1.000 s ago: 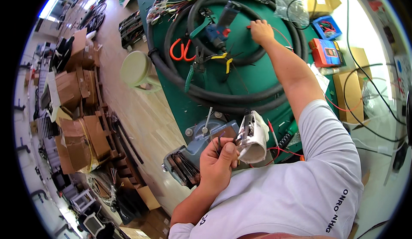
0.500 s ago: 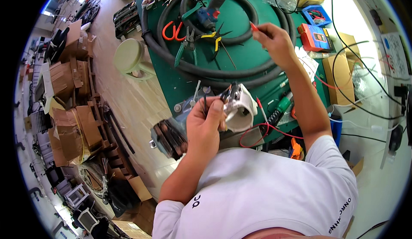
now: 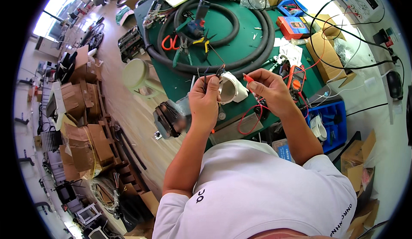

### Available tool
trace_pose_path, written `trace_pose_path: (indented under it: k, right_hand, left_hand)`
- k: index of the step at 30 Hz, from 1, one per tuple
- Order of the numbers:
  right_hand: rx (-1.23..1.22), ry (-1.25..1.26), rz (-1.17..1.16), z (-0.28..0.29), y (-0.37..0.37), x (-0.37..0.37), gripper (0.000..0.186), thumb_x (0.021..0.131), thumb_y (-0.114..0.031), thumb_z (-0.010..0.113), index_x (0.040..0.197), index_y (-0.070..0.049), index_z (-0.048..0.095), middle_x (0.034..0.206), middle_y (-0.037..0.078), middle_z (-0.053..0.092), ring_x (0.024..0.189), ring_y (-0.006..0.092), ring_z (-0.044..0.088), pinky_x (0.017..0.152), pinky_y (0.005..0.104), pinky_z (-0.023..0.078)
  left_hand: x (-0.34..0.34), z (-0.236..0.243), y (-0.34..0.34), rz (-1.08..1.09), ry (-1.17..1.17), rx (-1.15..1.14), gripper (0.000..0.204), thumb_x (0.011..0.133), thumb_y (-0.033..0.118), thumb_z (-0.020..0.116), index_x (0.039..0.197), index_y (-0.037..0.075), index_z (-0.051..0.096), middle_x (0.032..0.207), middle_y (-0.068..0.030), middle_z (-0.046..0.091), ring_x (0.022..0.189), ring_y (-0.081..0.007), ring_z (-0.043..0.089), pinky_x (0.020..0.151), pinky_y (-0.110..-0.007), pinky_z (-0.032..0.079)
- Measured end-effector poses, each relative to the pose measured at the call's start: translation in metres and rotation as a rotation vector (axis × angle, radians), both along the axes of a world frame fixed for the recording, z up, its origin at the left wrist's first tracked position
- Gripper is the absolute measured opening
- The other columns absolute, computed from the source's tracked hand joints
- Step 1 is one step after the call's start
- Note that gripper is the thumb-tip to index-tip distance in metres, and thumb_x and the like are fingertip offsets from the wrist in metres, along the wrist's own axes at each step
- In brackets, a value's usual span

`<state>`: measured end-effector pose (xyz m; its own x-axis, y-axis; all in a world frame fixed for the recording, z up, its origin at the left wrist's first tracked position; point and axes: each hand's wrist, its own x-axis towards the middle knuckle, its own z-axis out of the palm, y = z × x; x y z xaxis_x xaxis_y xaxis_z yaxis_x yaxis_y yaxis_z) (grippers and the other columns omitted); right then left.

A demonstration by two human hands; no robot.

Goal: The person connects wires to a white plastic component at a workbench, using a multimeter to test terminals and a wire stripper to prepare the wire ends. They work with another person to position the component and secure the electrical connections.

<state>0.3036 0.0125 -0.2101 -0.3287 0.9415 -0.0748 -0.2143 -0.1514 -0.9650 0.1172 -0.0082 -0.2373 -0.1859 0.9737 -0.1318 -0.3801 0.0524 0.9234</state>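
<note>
My left hand (image 3: 204, 95) pinches dark thin wires (image 3: 219, 71) that come from the rim of a white, hollow cylindrical housing (image 3: 241, 92). That housing lies beside the left fingers, with its round opening visible. On its right, my right hand (image 3: 271, 89) is closed on a small red piece (image 3: 248, 78) with a pale tip, apart from the wires. Its exact kind is hard to make out. Below the right hand loops a red test lead (image 3: 240, 125). An orange multimeter (image 3: 296, 82) is just beyond the right wrist.
A green-topped bench (image 3: 251, 20) carries a thick coiled black cable (image 3: 269, 37), a power drill (image 3: 199, 22), green-handled pliers (image 3: 182, 52), yellow-handled pliers (image 3: 207, 46) and red-handled scissors (image 3: 170, 43). A grey vise (image 3: 171, 114) stands left; a blue bin (image 3: 339, 110) is right.
My right hand has come down and nearer with the small red piece, to beside the white housing. The left hand still holds the wires. The housing has turned, and the view has shifted.
</note>
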Motion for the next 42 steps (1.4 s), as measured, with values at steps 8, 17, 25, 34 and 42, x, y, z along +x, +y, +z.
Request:
trace_pose_path:
  k: [8, 17, 25, 34, 42]
  right_hand:
    - [0.065, 0.026, 0.032, -0.008, 0.002, -0.006, 0.021, 0.088, -0.016, 0.068, 0.099, 0.000, 0.063, 0.087, 0.003, 0.065, 0.078, 0.0070, 0.056, 0.072, 0.0221, 0.045]
    - [0.166, -0.045, 0.006, -0.007, 0.012, -0.009, 0.021, 0.088, -0.014, 0.068, 0.099, 0.003, 0.065, 0.086, 0.003, 0.066, 0.077, 0.0049, 0.055, 0.068, 0.0207, 0.046]
    - [0.167, -0.073, 0.019, -0.006, 0.016, -0.008, 0.018, 0.088, -0.012, 0.067, 0.098, 0.003, 0.066, 0.083, 0.002, 0.065, 0.076, 0.0048, 0.054, 0.068, 0.0211, 0.046]
    - [0.127, -0.073, 0.015, 0.000, 0.015, -0.010, 0.019, 0.088, -0.013, 0.067, 0.098, 0.003, 0.066, 0.085, 0.003, 0.066, 0.077, 0.0055, 0.056, 0.068, 0.0210, 0.047]
    - [0.105, -0.100, 0.037, -0.003, 0.016, -0.007, 0.025, 0.087, -0.017, 0.068, 0.100, 0.004, 0.064, 0.087, 0.004, 0.066, 0.077, 0.0057, 0.056, 0.068, 0.0214, 0.047]
  left_hand:
    - [-0.001, 0.000, -0.002, -0.047, 0.008, 0.053, 0.021, 0.092, 0.024, 0.063, 0.094, 0.004, 0.061, 0.072, 0.0042, 0.055, 0.058, -0.0021, 0.046, 0.052, -0.018, 0.038]
    - [0.000, -0.006, -0.001, -0.062, 0.044, 0.112, 0.023, 0.091, 0.024, 0.065, 0.096, 0.002, 0.062, 0.075, 0.0034, 0.059, 0.060, -0.0015, 0.046, 0.054, -0.017, 0.038]
    - [-0.001, -0.004, -0.001, -0.065, 0.091, 0.096, 0.024, 0.091, 0.024, 0.066, 0.095, 0.001, 0.063, 0.077, 0.0030, 0.060, 0.060, -0.0011, 0.046, 0.054, -0.017, 0.037]
    - [0.002, -0.001, -0.002, -0.042, 0.106, 0.099, 0.024, 0.090, 0.023, 0.067, 0.095, 0.000, 0.063, 0.079, 0.0024, 0.061, 0.061, -0.0009, 0.046, 0.054, -0.016, 0.037]
    - [0.002, -0.004, -0.001, -0.032, 0.102, 0.089, 0.024, 0.090, 0.023, 0.067, 0.096, 0.000, 0.063, 0.080, 0.0014, 0.062, 0.061, -0.0013, 0.047, 0.054, -0.017, 0.037]
